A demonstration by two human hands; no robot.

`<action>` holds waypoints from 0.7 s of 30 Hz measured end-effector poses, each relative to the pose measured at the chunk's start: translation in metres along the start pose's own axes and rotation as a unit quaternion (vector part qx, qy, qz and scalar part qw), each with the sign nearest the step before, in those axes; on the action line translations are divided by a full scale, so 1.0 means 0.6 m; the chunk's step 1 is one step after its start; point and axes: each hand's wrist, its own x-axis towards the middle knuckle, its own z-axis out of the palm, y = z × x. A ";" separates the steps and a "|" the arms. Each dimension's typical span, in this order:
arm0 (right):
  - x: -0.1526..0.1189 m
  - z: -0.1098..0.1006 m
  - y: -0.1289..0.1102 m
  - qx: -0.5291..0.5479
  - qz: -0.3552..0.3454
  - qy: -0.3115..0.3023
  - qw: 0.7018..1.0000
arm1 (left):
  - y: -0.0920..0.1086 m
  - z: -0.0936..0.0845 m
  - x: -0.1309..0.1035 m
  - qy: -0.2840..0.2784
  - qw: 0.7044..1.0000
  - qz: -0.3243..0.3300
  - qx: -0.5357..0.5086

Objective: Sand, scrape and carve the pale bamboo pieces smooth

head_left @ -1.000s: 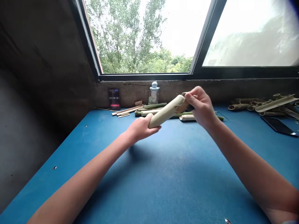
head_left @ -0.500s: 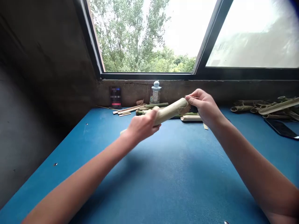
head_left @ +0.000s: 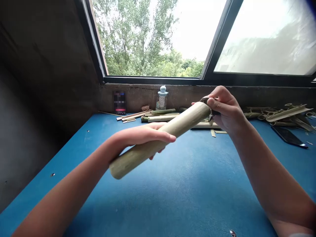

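Observation:
A pale bamboo tube (head_left: 134,158) is held slantwise above the table, its far end up and to the right. My left hand (head_left: 148,135) is closed around its middle, thumb on top and fingertips showing underneath. At the upper right end of the tube, my right hand (head_left: 225,107) pinches a thin, dark, bent sheet (head_left: 205,99) that looks like sandpaper, pressed against the rim. Part of the sheet hides behind my fingers and the tube.
Along the back of the blue table (head_left: 158,197) lie bamboo strips and sticks (head_left: 133,116) and a lidded jar (head_left: 162,98). A phone (head_left: 119,103) leans on the wall. To the right are a bamboo pile (head_left: 286,115) and a dark phone (head_left: 288,136).
The tube has come nearer, and its lower end now shows. My left hand has turned so its thumb lies on top. My right hand has shifted slightly right, still at the tube's upper end.

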 end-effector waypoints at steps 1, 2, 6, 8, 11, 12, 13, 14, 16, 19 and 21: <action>0.002 -0.004 0.004 -0.036 -0.004 0.007 0.999 | -0.001 -0.011 -0.005 -0.010 1.000 -0.022 -0.013; 0.004 -0.011 0.011 -0.075 -0.003 0.023 0.997 | -0.004 -0.022 -0.008 0.002 0.999 -0.044 0.009; 0.014 -0.057 0.051 -0.159 0.040 0.099 0.981 | -0.032 -0.041 0.005 0.114 0.944 -0.138 0.279; 0.017 -0.077 0.070 -0.198 0.074 0.086 0.974 | -0.044 -0.028 0.020 0.137 0.914 -0.149 0.352; 0.017 -0.079 0.094 -0.299 0.105 0.022 0.948 | -0.059 0.009 0.047 0.145 0.915 -0.127 0.354; 0.015 -0.071 0.103 -0.324 0.105 0.002 0.940 | -0.065 0.022 0.056 0.151 0.914 -0.123 0.357; 0.011 -0.060 0.113 -0.341 0.103 -0.017 0.934 | -0.071 0.034 0.063 0.161 0.909 -0.123 0.364; 0.005 -0.046 0.124 -0.350 0.102 -0.033 0.931 | -0.078 0.044 0.069 0.172 0.903 -0.125 0.374; -0.013 -0.015 0.149 -0.352 0.096 -0.071 0.928 | -0.091 0.059 0.071 0.195 0.891 -0.122 0.392; -0.046 0.024 0.186 -0.325 0.074 -0.141 0.932 | -0.107 0.070 0.046 0.203 0.874 -0.087 0.432; -0.064 0.039 0.205 -0.301 0.056 -0.161 0.938 | -0.115 0.074 0.014 0.167 0.871 0.007 0.462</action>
